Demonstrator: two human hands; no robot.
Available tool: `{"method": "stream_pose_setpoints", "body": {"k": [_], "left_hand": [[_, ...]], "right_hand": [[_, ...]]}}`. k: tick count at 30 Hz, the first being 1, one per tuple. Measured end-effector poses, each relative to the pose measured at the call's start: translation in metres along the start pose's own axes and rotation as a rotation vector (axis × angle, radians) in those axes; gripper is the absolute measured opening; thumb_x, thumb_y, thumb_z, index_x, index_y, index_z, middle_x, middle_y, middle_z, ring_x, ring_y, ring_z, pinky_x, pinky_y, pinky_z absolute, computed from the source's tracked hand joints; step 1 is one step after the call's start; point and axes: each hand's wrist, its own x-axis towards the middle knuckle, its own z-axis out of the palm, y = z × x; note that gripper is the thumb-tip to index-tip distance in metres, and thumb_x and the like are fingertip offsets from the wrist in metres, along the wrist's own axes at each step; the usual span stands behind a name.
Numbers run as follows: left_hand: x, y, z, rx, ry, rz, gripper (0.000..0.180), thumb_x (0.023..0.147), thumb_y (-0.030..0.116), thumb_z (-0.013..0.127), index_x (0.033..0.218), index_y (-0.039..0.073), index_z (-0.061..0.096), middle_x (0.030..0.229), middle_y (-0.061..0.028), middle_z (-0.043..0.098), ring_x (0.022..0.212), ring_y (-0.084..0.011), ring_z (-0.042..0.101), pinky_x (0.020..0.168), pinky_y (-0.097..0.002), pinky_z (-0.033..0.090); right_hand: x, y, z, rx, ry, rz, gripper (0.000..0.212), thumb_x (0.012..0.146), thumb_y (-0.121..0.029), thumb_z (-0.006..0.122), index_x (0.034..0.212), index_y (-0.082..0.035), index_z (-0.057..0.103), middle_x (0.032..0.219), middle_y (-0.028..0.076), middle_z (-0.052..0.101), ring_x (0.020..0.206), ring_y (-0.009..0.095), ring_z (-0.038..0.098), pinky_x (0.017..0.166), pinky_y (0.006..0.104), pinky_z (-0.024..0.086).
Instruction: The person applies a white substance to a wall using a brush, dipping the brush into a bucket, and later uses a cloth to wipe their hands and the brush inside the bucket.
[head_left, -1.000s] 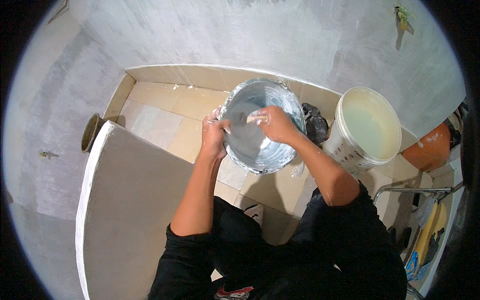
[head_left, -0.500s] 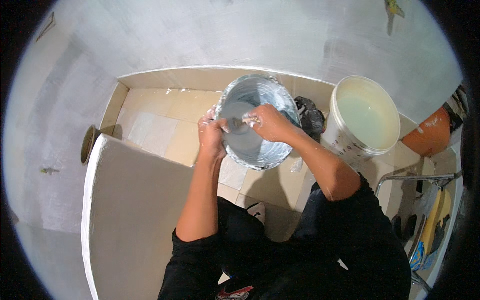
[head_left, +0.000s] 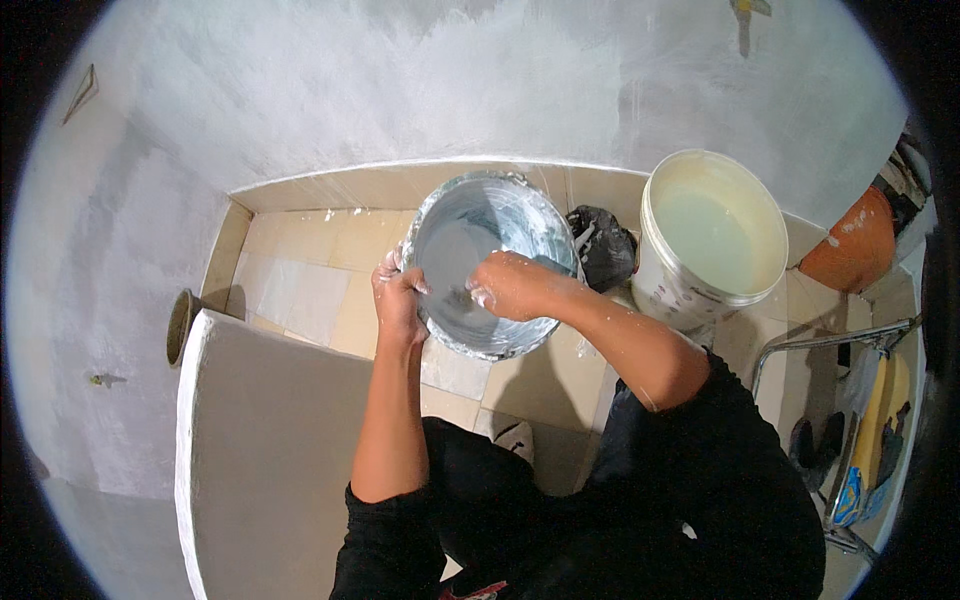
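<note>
A bucket (head_left: 535, 225) smeared with white-grey paste is tilted in front of me, its mouth facing up at me. My left hand (head_left: 397, 300) grips its left rim, the thumb over the edge and whitish paste on the fingers. Inside the bucket, my right hand (head_left: 518, 285) is closed around the handle of what looks like a putty knife (head_left: 459, 299). Its dark end dips into the smooth grey paste (head_left: 450, 250), and most of the handle is hidden by my fingers. White specks dot my right forearm.
A tall white bucket (head_left: 665, 297) of pale cloudy liquid stands to the right, with a black plastic bag (head_left: 604, 250) beside it. Farther right are an orange container (head_left: 856, 243) and a metal-framed item (head_left: 790, 343). A low partition (head_left: 275, 440) rises at my left; a grey wall (head_left: 420, 90) lies ahead.
My right hand has moved down and left within the bucket, carrying the tool through the paste. My left hand keeps its hold on the rim. The whole view has shifted slightly.
</note>
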Motion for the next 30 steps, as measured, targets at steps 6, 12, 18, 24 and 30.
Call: {"method": "stream_pose_setpoints", "body": {"k": [6, 12, 18, 24, 30], "left_hand": [[-0.004, 0.005, 0.014, 0.184, 0.016, 0.158, 0.037, 0.059, -0.012, 0.048, 0.091, -0.002, 0.063, 0.083, -0.0038, 0.062, 0.065, -0.012, 0.054, 0.056, -0.0234, 0.042], [-0.006, -0.013, 0.003, 0.046, 0.004, 0.223, 0.037, 0.06, -0.011, 0.047, 0.093, -0.004, 0.062, 0.082, -0.0054, 0.062, 0.065, -0.013, 0.056, 0.059, -0.0251, 0.047], [0.0, -0.029, 0.005, -0.133, -0.019, 0.22, 0.037, 0.061, -0.007, 0.045, 0.094, -0.002, 0.06, 0.083, -0.0095, 0.065, 0.07, -0.0188, 0.065, 0.068, -0.0332, 0.059], [0.004, -0.034, 0.007, -0.314, -0.083, 0.18, 0.041, 0.064, -0.009, 0.043, 0.102, -0.004, 0.06, 0.087, -0.0118, 0.065, 0.069, -0.0182, 0.064, 0.065, -0.0304, 0.056], [0.001, -0.021, 0.005, 0.215, 0.07, 0.059, 0.037, 0.073, 0.0, 0.049, 0.109, -0.006, 0.056, 0.094, -0.014, 0.064, 0.08, -0.022, 0.066, 0.072, -0.0345, 0.058]], "right_hand": [[0.013, 0.032, -0.02, 0.3, 0.51, 0.032, 0.019, 0.077, -0.01, 0.071, 0.094, -0.003, 0.071, 0.081, 0.02, 0.068, 0.075, 0.034, 0.065, 0.07, 0.0394, 0.051], [0.012, 0.039, -0.035, 0.383, 0.635, -0.062, 0.02, 0.075, -0.013, 0.078, 0.085, 0.002, 0.069, 0.073, 0.013, 0.066, 0.064, 0.024, 0.062, 0.063, 0.0333, 0.049], [0.003, 0.066, -0.091, -0.145, 0.768, -0.309, 0.022, 0.069, -0.018, 0.081, 0.085, -0.004, 0.072, 0.095, 0.008, 0.061, 0.096, 0.026, 0.054, 0.083, 0.0396, 0.047], [-0.004, 0.084, -0.099, 0.114, 0.695, -0.127, 0.023, 0.07, -0.01, 0.08, 0.089, 0.0, 0.072, 0.107, 0.006, 0.062, 0.104, 0.022, 0.055, 0.088, 0.0358, 0.047], [0.001, 0.087, -0.107, 0.367, 0.462, -0.165, 0.018, 0.073, -0.003, 0.075, 0.089, 0.004, 0.07, 0.095, 0.01, 0.065, 0.086, 0.018, 0.062, 0.081, 0.0301, 0.049]]}}
